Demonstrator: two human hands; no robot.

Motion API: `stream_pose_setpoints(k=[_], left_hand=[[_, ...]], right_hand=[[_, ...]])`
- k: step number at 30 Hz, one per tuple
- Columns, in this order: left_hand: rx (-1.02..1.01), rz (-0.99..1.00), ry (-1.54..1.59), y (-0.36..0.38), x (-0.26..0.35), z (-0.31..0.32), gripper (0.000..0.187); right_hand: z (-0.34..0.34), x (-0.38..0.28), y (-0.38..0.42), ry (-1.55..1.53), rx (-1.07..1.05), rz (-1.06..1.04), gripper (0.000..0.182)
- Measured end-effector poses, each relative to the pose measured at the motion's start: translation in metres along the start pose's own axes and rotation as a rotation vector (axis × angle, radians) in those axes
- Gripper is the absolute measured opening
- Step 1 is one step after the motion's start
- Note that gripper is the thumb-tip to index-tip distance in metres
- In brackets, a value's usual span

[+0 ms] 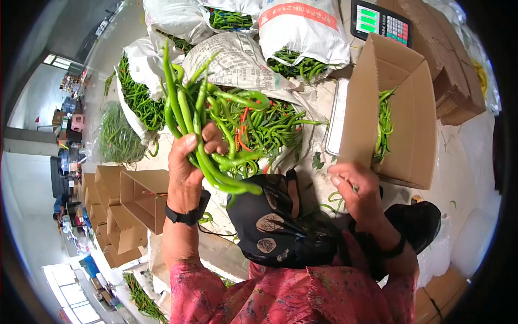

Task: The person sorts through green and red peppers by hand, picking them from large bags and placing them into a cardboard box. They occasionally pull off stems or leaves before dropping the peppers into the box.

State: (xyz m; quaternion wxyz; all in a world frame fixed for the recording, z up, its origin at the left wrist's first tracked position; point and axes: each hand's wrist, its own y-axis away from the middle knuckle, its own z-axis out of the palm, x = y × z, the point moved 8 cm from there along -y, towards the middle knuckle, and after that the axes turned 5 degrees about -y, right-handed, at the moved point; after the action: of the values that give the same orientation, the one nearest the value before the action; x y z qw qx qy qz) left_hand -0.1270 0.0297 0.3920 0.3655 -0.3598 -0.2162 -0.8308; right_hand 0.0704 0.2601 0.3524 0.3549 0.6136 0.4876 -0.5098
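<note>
My left hand (190, 154) is closed round a bunch of long green chili peppers (185, 105), raised above a heap of green chili peppers (278, 127) with a few red ones among them. The heap spills from the mouth of a woven sack (232, 59). Over to the right, my right hand (355, 188) has its fingers curled together near the corner of an open cardboard box (360, 102); a small bit seems to be between them, too small to name. Some green chili peppers (384, 127) lie inside that box.
The box stands on a scale's white platform (337, 116), with the lit display (369, 20) behind. White sacks (302, 27) of peppers line the back. At left are a clear bag (116, 135) of peppers and several open cartons (143, 194). Flattened cardboard (458, 81) leans at right.
</note>
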Motion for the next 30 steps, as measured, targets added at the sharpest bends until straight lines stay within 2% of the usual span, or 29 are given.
stream_pose_setpoints(k=[1,2,4,5,8,9,10,12,13,14,16,17,19,22,24,26,27,28,30], left_hand=[[0.001,-0.017,-0.032,0.006,-0.005,0.011,0.065],[-0.001,-0.039,-0.060,0.012,-0.011,0.021,0.065],[0.000,-0.102,-0.059,0.024,-0.028,0.037,0.065],[-0.025,-0.127,-0.048,0.029,-0.036,0.048,0.065],[-0.070,-0.193,-0.008,0.046,-0.057,0.075,0.062],[-0.074,-0.216,0.004,0.054,-0.064,0.078,0.060],[-0.073,-0.234,0.018,0.061,-0.071,0.079,0.059],[-0.082,-0.280,0.095,0.073,-0.081,0.080,0.057],[-0.064,-0.302,0.163,0.080,-0.088,0.078,0.057],[-0.050,-0.324,0.230,0.086,-0.095,0.076,0.057],[-0.047,-0.314,0.262,0.093,-0.106,0.073,0.058],[-0.025,-0.319,0.258,0.096,-0.111,0.074,0.057],[0.010,-0.290,0.259,0.100,-0.121,0.070,0.052],[0.077,-0.264,0.141,0.102,-0.122,0.066,0.043],[0.095,-0.256,0.112,0.105,-0.124,0.060,0.042],[0.105,-0.255,0.041,0.104,-0.128,0.063,0.041],[0.121,-0.245,-0.035,0.104,-0.127,0.063,0.041],[0.178,-0.234,-0.151,0.103,-0.129,0.062,0.052],[0.300,-0.208,-0.341,0.102,-0.130,0.057,0.046]], right_hand=[[-0.008,-0.039,-0.007,0.166,0.088,-0.188,0.023],[-0.013,-0.062,-0.009,0.186,0.172,-0.198,0.031],[-0.015,-0.097,-0.015,0.263,0.184,-0.454,0.046],[-0.010,-0.106,-0.021,0.295,0.138,-0.462,0.052],[0.007,-0.105,-0.028,0.315,0.061,-0.456,0.044],[0.012,-0.100,-0.026,0.275,0.044,-0.509,0.029],[0.010,-0.100,-0.019,0.277,0.039,-0.503,0.029],[0.013,-0.081,-0.014,0.054,-0.163,-0.156,0.019],[0.007,-0.065,-0.003,-0.193,-0.219,0.341,0.021],[-0.003,-0.067,-0.001,-0.310,-0.257,0.126,0.026],[-0.023,-0.046,0.012,-0.485,-0.042,0.020,0.034],[-0.026,-0.045,0.018,-0.482,-0.043,0.028,0.034],[-0.047,-0.026,0.035,-0.393,0.212,0.195,0.038],[-0.061,0.000,0.054,-0.440,0.325,0.230,0.039],[-0.062,0.010,0.060,-0.520,0.299,0.236,0.037],[-0.042,0.011,0.064,-0.650,0.119,0.330,0.034],[-0.035,0.009,0.064,-0.709,0.101,0.331,0.031],[-0.034,0.008,0.065,-0.710,0.106,0.339,0.031],[-0.051,-0.011,0.063,-0.492,0.211,0.184,0.032]])
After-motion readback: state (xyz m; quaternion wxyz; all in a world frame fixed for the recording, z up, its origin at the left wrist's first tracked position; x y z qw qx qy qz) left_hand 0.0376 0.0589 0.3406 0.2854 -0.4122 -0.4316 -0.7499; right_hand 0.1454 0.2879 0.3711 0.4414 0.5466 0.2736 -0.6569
